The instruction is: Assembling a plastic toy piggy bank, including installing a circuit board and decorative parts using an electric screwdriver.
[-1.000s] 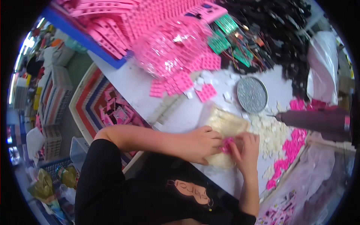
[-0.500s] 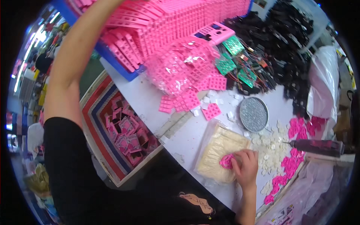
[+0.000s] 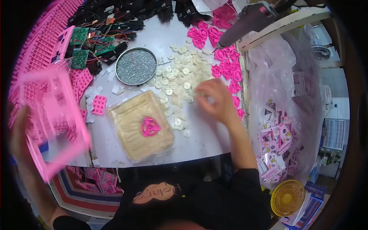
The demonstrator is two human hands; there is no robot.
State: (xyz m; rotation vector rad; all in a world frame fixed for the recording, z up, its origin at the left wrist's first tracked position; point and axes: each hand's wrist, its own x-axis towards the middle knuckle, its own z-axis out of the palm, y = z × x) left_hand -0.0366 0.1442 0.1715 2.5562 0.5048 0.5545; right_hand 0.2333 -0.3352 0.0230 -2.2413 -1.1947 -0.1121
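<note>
At the left, my left hand grips a pink plastic casing by its side, tilted up and blurred by motion. My right hand is over the right edge of a spread of small white plastic discs. Its thumb and fingers come together in a pinch; whatever is between them is too small to make out. A pink round plastic piece with spokes lies on a cream pad wrapped in clear plastic, between my hands.
A round tin of small metal screws stands behind the pad. Pink ring pieces lie under an electric screwdriver. Green circuit boards, wires and stacked pink casings fill the far left. A yellow fan is low right.
The view has turned to the right. My left arm has come back from the stacked casings with one in hand. My right hand has left the pink piece on the pad and moved to the discs.
</note>
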